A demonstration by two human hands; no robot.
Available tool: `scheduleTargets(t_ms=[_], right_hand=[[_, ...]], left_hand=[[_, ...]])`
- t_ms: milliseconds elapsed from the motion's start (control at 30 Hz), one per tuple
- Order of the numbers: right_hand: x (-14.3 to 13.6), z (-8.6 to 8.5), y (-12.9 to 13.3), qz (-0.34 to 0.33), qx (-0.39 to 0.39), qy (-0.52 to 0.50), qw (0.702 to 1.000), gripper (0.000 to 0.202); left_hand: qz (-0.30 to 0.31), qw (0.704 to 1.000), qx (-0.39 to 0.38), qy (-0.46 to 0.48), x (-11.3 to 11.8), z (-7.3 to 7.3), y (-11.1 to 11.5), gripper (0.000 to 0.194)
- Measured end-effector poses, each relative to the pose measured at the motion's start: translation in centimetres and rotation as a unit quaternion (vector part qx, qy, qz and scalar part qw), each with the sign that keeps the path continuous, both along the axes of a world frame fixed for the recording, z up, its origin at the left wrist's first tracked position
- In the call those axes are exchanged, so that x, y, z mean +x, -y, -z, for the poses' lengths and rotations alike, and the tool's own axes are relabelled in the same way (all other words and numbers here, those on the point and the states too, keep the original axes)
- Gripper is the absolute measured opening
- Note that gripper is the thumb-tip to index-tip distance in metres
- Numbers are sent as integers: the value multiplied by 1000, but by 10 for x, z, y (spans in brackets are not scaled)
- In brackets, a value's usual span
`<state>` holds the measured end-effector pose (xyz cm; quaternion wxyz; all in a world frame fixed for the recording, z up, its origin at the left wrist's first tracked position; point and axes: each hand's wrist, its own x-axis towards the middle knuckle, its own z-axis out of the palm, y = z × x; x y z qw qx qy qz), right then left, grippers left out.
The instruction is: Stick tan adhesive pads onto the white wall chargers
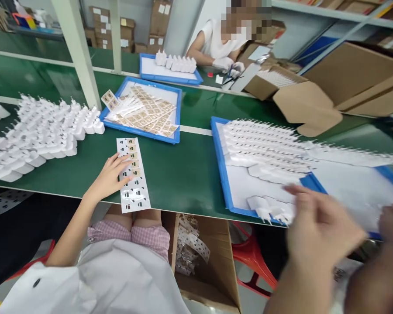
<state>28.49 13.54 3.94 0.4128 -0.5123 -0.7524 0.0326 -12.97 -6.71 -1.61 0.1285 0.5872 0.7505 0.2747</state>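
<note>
My left hand [113,176] lies with fingers spread on a long sheet of stickers [134,196], which is white with small dark marks. A strip of tan labels runs down its upper right part. The sheet hangs slightly over the front edge of the green table [183,174]. My right hand [317,222] is raised over the near side of a blue-rimmed tray [221,161] on the right. Motion blurs its bent fingers, so whether it holds something is unclear. Below it, several white plastic pieces [265,207] lie in the tray; rows of similar pieces [262,144] fill the back.
Another blue tray [173,138] holds sticker sheets. White plastic housings [42,131] crowd the table's left. A co-worker's gloved hands [227,65] work across the table; another person's blurred hand [391,224] is at far right. An open carton [212,279] stands below.
</note>
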Motion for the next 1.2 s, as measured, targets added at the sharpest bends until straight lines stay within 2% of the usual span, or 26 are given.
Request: scheduleTargets(t_ms=[67, 100, 167, 233, 333, 433, 633, 800, 900, 967, 1033, 1100, 1133, 1167, 1200], right_hand=[[-66, 2, 30, -195, -52, 0, 979, 38], [-99, 7, 40, -288, -83, 14, 954, 33], [-160, 23, 50, -412, -126, 32, 902, 29], [-207, 42, 50, -449, -143, 68, 879, 30], [-245, 64, 45, -462, -136, 114, 869, 27], [-254, 70, 45, -465, -116, 141, 866, 21], [-253, 60, 52, -450, -45, 224, 863, 23], [-257, 47, 62, -449, 11, 289, 845, 25], [-249, 37, 69, -455, 38, 308, 835, 27], [-239, 32, 71, -456, 46, 295, 839, 28], [-229, 30, 73, -459, 2, 213, 862, 25], [-220, 33, 76, -452, -119, 56, 882, 21], [-217, 36, 79, -440, -200, -32, 875, 20], [-214, 39, 82, -425, -289, -117, 850, 22], [-213, 44, 86, -409, -372, -189, 811, 24]], left_hand=[[35, 997, -60, -22, -4, -2, -11, 59], [48, 995, -80, -32, -5, -1, -15, 60], [58, 993, -95, -46, -4, 0, -17, 57], [50, 994, -84, -55, -1, 3, -15, 52], [32, 996, -63, -61, 4, 5, -10, 46], [30, 997, -50, -55, 6, 6, -8, 41], [28, 997, -51, -46, 7, 8, -8, 39], [32, 995, -82, -53, 4, 7, -7, 51], [39, 992, -108, -56, 1, 7, -9, 58], [50, 989, -125, -55, 1, 5, -11, 62], [61, 988, -125, -61, 0, 2, -11, 65], [49, 990, -98, -92, -5, -4, -5, 59], [28, 989, -79, -120, -10, -7, 0, 54], [1, 986, -61, -153, -18, -11, 7, 51], [-31, 981, -45, -187, -28, -15, 14, 51]])
